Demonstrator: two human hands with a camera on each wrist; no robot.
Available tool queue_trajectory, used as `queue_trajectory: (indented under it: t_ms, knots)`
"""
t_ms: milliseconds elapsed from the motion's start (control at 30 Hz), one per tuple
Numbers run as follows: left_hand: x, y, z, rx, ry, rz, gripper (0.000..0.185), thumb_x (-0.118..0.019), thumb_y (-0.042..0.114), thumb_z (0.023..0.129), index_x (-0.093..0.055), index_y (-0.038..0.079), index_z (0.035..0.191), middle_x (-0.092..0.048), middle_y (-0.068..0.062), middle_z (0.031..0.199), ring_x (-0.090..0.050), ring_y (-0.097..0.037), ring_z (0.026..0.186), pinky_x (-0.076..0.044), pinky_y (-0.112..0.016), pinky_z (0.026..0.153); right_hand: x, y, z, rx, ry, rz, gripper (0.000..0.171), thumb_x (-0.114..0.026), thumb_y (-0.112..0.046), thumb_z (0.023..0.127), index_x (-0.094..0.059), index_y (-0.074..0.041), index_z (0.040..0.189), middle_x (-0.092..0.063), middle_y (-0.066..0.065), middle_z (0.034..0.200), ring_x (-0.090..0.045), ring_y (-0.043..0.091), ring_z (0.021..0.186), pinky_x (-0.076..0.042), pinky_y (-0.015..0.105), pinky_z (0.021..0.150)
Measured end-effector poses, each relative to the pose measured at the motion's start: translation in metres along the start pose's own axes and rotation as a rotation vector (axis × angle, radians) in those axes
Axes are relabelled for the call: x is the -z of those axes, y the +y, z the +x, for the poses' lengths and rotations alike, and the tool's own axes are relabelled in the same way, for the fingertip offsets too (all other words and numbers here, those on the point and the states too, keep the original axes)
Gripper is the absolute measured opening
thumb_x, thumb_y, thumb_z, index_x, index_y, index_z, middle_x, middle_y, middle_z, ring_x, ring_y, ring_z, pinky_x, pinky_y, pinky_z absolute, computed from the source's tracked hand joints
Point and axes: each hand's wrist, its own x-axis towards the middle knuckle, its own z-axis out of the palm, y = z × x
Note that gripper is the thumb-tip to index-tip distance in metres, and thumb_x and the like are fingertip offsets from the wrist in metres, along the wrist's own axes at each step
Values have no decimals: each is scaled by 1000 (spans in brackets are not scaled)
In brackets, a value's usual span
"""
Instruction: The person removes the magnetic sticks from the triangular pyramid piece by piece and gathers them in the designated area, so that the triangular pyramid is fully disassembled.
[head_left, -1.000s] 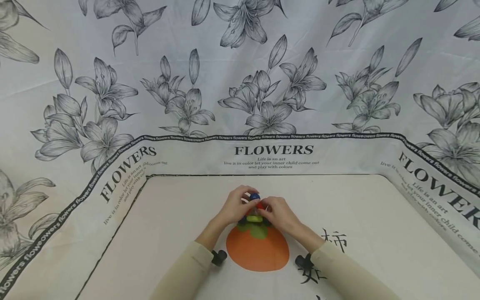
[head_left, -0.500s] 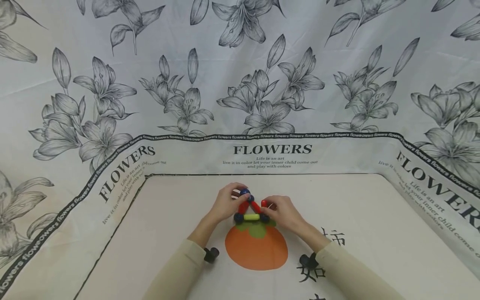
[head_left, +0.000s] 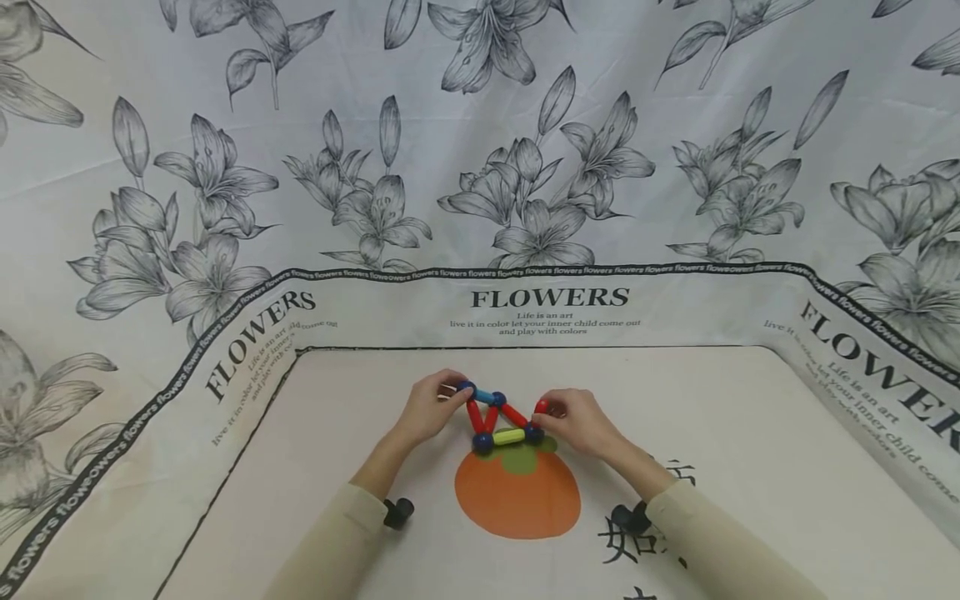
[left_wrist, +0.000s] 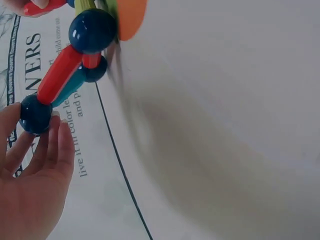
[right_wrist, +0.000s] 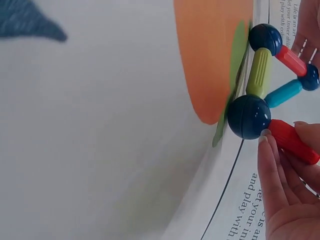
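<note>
A small frame of magnetic sticks and dark blue balls [head_left: 498,417] lies on the cream cloth just above a printed orange fruit [head_left: 517,500]. It has a yellow-green stick [head_left: 508,436] along the bottom, red sticks [head_left: 476,415] rising from it and a blue stick [head_left: 483,395] on top. My left hand [head_left: 450,392] pinches the top-left ball [left_wrist: 35,114], which joins a red stick [left_wrist: 59,75] and a teal one. My right hand [head_left: 546,410] pinches a red stick [right_wrist: 294,141] whose end is at the bottom-right ball [right_wrist: 249,116].
The table [head_left: 750,467] is covered by a cream cloth with black characters [head_left: 667,479] at the right. A floral sheet lettered "FLOWERS" [head_left: 549,298] rises behind and along both sides. Black wrist mounts [head_left: 397,512] sit on both sleeves.
My hands have drawn apart. The left one moved left with its ball, so the blue stick now shows stretched out along the top. The right hand has shifted right with its red stick.
</note>
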Motion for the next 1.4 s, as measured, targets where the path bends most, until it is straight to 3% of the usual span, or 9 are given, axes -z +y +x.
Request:
queue_trajectory:
  t_ms: [367,533,867,1400]
  knots:
    - [6,-15,-15,-17,-6,162,28,-72,20,98,-68,7,123,-69,-6,110,-64,-18,95,-57,-36,87,7,7,-6,-12,-36,-7,4,-76,-14,92,-75,-11,94,-69,-5,83,-63,16,84,-54,34,80]
    - [8,-20,-19,6,-21,211,29,-72,23,97,-68,9,122,-68,-4,109,-62,-18,96,-57,-35,87,11,12,-7,5,-59,-13,5,-76,-15,92,-74,-10,94,-68,-4,83,-65,16,86,-55,34,80]
    - [12,-25,-27,19,-86,244,23,-73,22,96,-71,7,113,-67,-1,95,-59,-16,88,-54,-30,76,18,20,-12,22,-84,-6,10,-76,-18,93,-75,-9,98,-67,-3,86,-61,16,83,-53,28,74]
    - [15,-28,-33,46,-145,280,21,-73,23,97,-71,8,111,-63,0,88,-56,-16,86,-51,-31,78,24,28,-14,9,-132,-23,14,-75,-14,93,-76,-7,104,-70,-1,93,-58,17,84,-51,29,73]
